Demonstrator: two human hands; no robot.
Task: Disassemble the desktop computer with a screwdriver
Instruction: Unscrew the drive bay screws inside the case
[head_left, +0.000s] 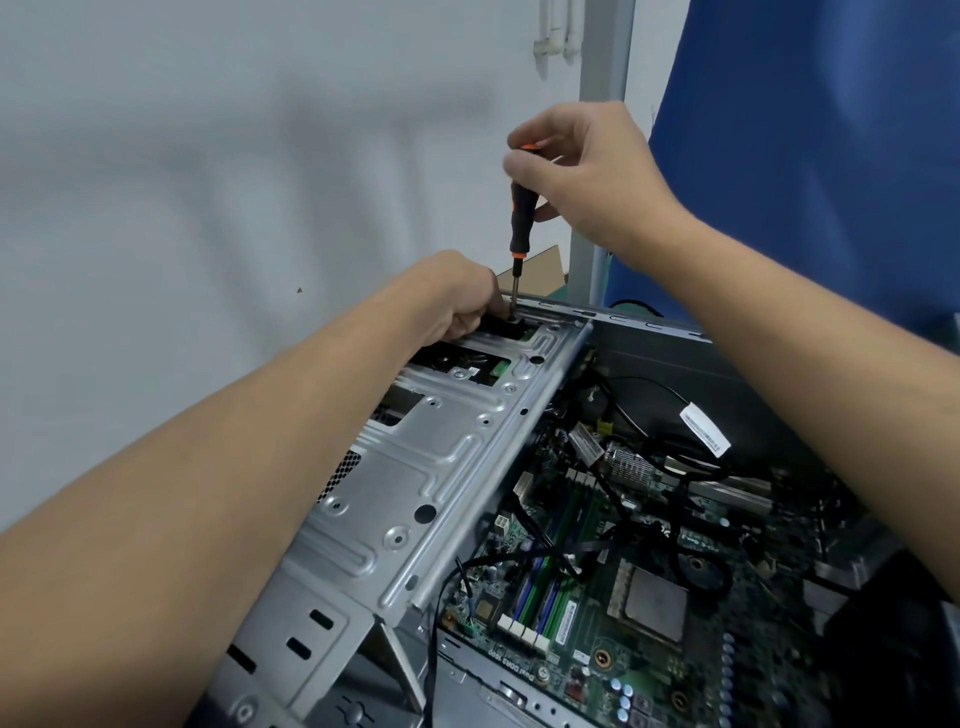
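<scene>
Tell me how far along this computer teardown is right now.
Done: the motherboard lies exposed, and the processor sits bare with no cooler over it. In hand: the right hand holds the screwdriver upright, tip down at the black part at the far end of the drive cage, while the left hand grips that part. Left: drive cage, motherboard, memory sticks and cables are all in place.

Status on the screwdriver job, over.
Right hand grips screwdriver upright, tip down on black part on chassis. Left hand holds that part. Nothing in the way.
</scene>
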